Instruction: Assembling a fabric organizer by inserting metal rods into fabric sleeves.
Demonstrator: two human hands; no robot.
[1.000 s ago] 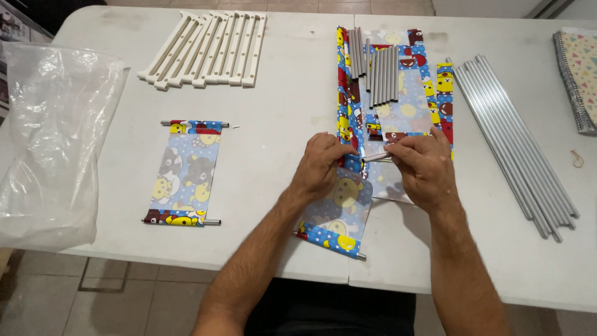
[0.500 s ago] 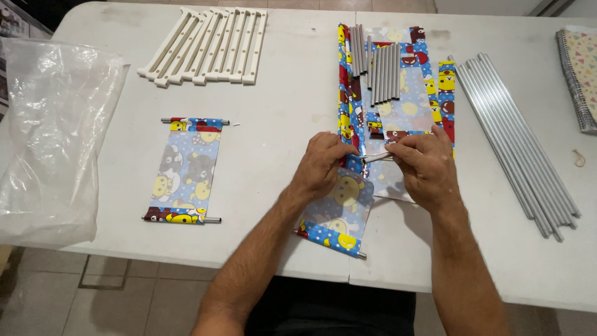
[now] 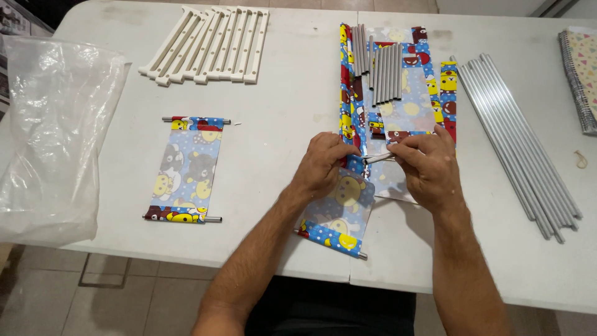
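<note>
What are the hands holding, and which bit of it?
The right hand pinches a short grey rod at its right end. The left hand holds the top edge of the cartoon-print fabric panel.

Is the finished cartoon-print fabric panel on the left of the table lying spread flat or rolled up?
Spread flat. The cartoon-print fabric panel lies fully open on the white table, a thin metal rod through each end hem, both tips showing.

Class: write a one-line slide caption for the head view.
Left hand and right hand feed a short metal rod into a cartoon-print fabric panel.
</note>
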